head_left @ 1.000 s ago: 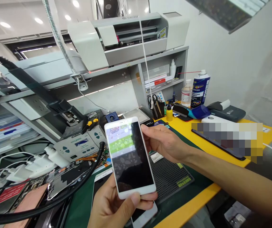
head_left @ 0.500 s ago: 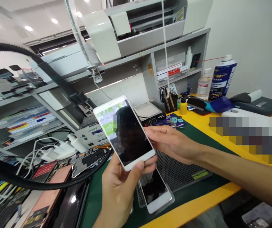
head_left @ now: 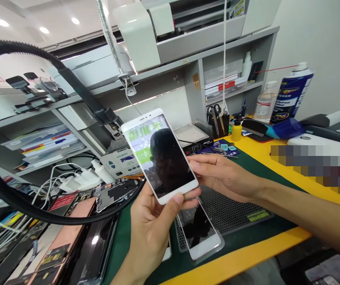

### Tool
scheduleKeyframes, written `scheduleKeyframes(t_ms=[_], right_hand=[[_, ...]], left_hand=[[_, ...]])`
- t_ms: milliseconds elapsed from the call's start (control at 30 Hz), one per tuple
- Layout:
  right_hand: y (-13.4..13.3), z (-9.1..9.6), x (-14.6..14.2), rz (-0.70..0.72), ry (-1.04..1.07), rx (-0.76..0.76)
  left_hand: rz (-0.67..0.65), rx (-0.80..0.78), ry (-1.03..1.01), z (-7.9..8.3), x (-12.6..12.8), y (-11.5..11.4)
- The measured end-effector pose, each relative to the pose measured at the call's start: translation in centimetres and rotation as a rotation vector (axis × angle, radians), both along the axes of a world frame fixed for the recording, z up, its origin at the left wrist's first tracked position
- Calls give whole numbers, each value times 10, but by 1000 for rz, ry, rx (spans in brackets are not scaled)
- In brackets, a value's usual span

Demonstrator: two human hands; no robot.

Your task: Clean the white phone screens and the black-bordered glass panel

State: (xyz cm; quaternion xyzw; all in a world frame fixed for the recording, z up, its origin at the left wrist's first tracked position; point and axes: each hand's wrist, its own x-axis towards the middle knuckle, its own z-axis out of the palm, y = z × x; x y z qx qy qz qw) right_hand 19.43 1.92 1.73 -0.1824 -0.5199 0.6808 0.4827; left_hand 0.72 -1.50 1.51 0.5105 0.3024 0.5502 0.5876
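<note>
Nothing legible, only blurred lettering on the smartphone screen (head_left: 158, 158), spray can (head_left: 291, 95) and mat label (head_left: 258, 215)

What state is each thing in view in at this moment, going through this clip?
left hand, gripping the held white smartphone
right hand, open, fingertips at the phone's edge
held white smartphone, tilted, image showing on upper screen
second white smartphone, lying on the mat, screen dark
black perforated mat, lying flat
blue-and-white spray can, upright
clear plastic bottle, upright
yellow bottle, upright
</note>
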Motion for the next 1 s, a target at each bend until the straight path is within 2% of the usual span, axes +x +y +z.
scheduleKeyframes(t_ms=[300,533,767,1000], right_hand=[[-2,3,0,-27,-33,30],[-2,-1,1,-153,-129,59],[-5,3,-1,-159,-139,21],[-3,3,-1,-170,-163,11]], left_hand=[[-46,15,36,2,-2,1],[-179,64,0,-1,-6,6],[-232,84,8,-2,-11,8],[-243,40,44,5,-15,9]])
